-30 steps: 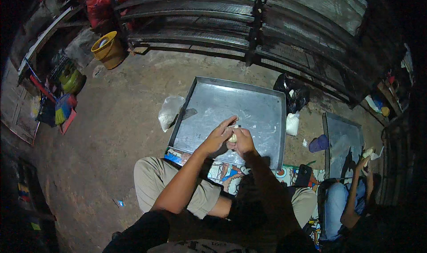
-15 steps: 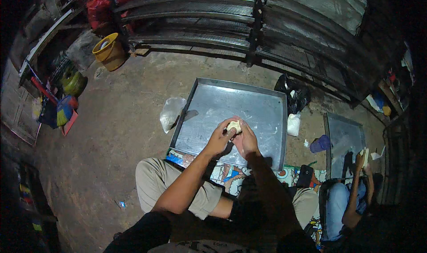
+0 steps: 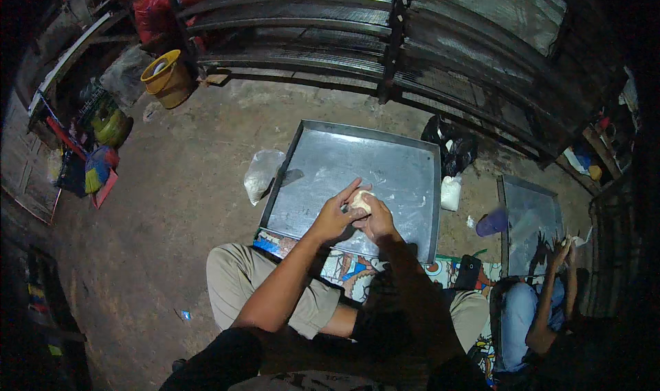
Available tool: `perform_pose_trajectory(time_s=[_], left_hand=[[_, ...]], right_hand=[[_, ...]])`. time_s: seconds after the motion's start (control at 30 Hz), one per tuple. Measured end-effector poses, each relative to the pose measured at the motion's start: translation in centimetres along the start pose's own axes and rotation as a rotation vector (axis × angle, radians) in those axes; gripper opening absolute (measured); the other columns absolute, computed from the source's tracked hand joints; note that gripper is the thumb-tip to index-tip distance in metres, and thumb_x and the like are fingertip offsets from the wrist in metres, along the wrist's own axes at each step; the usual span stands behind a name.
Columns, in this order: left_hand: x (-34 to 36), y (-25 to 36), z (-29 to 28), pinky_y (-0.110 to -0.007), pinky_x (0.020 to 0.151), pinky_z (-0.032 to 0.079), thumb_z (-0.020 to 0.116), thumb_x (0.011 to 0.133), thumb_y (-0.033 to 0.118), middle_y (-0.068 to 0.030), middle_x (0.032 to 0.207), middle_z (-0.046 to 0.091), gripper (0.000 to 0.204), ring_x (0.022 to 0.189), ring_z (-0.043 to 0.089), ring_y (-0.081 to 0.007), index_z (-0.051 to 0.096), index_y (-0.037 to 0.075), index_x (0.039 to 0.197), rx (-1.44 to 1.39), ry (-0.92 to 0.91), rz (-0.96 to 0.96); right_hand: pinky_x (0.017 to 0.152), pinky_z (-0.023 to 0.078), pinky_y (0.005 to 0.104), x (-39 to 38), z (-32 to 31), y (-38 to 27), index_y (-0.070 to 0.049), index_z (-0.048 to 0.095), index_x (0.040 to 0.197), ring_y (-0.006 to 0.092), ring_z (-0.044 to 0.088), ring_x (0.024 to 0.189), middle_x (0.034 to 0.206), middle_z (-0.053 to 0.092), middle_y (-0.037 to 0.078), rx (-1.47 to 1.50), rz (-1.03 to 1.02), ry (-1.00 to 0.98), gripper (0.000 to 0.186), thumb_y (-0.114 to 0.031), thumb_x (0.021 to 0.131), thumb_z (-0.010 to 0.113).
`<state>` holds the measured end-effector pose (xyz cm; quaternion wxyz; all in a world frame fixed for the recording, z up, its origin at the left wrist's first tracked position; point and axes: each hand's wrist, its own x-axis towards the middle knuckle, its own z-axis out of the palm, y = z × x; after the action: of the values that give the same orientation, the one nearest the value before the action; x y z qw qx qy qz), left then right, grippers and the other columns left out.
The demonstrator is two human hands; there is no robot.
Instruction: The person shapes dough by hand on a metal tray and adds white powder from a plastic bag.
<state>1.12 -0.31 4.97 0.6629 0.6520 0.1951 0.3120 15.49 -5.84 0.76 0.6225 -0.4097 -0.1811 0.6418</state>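
Observation:
A small pale lump of dough (image 3: 361, 200) sits between my two hands, above the near half of a large square metal tray (image 3: 323, 154). My left hand (image 3: 335, 215) cups it from the left, thumb against its lower side and forefinger stretched out past it. Around its right side, my right hand (image 3: 378, 220) is wrapped with bent fingers. The tray's surface carries whitish smears, and my hands hide part of its near edge. A clear bag of white powder (image 3: 261, 176) rests against the tray's left side.
Beyond the tray stands a dark slatted metal rack (image 3: 295, 37). A yellow bucket (image 3: 167, 81) is at far left. On the right are a white bag (image 3: 450, 193), a purple cup (image 3: 491, 222), a phone (image 3: 468, 273) and a second tray (image 3: 529, 205), where a co-worker's hands (image 3: 564, 250) handle something pale.
My fingers have shifted around the dough; the left forefinger now sticks out and the right fingers cover more of its right side. The co-worker's hands have also moved slightly.

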Motion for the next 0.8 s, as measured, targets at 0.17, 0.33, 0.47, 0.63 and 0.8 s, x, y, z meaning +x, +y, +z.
perform_pose_trajectory(time_s=[0.17,0.33,0.47,0.63,0.8], left_hand=[[-0.1,-0.4,-0.6,-0.034,0.106,0.039,0.075,0.083,0.025,-0.0112,0.143,0.048,0.073,0.126,0.049,-0.0195,0.042,0.002,0.143,-0.054,-0.127,0.057],[0.0,1.5,-0.1,-0.030,0.098,0.043,0.072,0.083,0.008,-0.0059,0.125,0.058,0.058,0.113,0.054,-0.0148,0.051,0.004,0.137,-0.164,-0.071,0.023],[0.2,0.3,-0.8,-0.034,0.098,0.045,0.073,0.082,0.012,-0.0125,0.122,0.062,0.045,0.115,0.057,-0.0222,0.060,0.001,0.124,0.130,0.152,0.032],[0.4,-0.1,-0.9,-0.040,0.101,0.043,0.076,0.075,0.017,-0.0167,0.121,0.064,0.047,0.118,0.057,-0.0309,0.064,0.002,0.119,0.550,0.195,0.352],[0.0,0.6,-0.9,-0.042,0.100,0.044,0.077,0.074,0.019,-0.0165,0.118,0.065,0.044,0.115,0.058,-0.0312,0.068,0.003,0.113,0.747,0.200,0.327]], right_hand=[[0.071,0.050,0.0303,0.2,-1.0,0.1,0.000,0.060,0.112,0.0222,0.063,0.085,0.098,0.063,0.010,-0.370,-0.237,-0.143,0.036,-0.030,0.096,0.049],[0.054,0.041,0.0294,-2.1,2.0,-2.2,-0.005,0.057,0.112,0.0132,0.054,0.065,0.090,0.060,0.004,0.129,0.028,-0.292,0.029,-0.031,0.099,0.051],[0.051,0.038,0.0247,-2.5,3.2,-3.0,-0.005,0.057,0.113,0.0092,0.049,0.061,0.086,0.058,0.001,0.012,-0.068,-0.130,0.032,-0.034,0.099,0.056],[0.057,0.047,0.0236,-2.6,3.3,-3.5,-0.005,0.061,0.108,0.0086,0.058,0.069,0.085,0.063,0.002,-0.603,-0.208,0.003,0.029,-0.031,0.095,0.063],[0.058,0.049,0.0298,-2.7,2.7,-3.7,-0.001,0.065,0.099,0.0132,0.064,0.062,0.072,0.068,0.007,-0.890,-0.238,0.012,0.037,-0.037,0.097,0.057]])
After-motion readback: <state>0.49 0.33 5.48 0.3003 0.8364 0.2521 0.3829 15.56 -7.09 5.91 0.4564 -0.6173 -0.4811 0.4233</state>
